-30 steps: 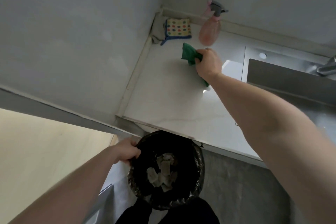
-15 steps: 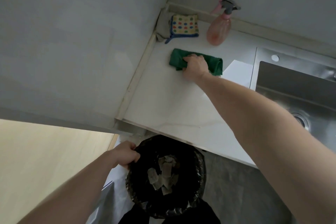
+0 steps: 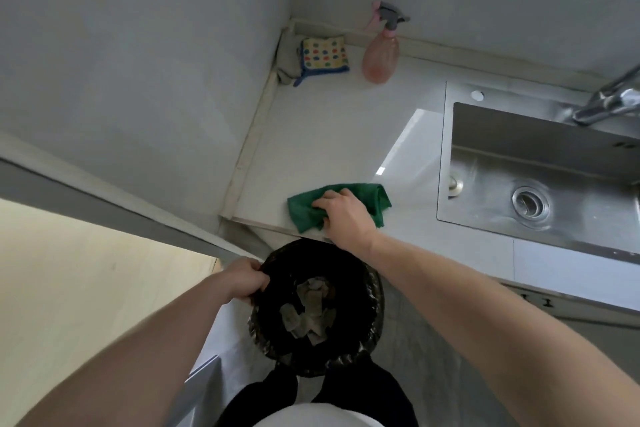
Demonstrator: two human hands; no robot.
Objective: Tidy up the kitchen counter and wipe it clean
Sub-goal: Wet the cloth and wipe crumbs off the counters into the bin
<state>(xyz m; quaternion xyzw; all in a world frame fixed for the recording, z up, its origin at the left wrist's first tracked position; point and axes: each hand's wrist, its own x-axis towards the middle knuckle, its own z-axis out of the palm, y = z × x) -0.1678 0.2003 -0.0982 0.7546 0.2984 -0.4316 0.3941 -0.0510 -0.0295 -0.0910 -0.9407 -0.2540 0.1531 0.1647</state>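
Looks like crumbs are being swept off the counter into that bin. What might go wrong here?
1. The green cloth already overhangs the counter edge; another pull and it may drop into the bin with the scraps.
2. The left hand grips only the thin black liner at the rim, which might tear or slip.
3. The bin sits slightly left of the right hand, so some debris could land on the floor.
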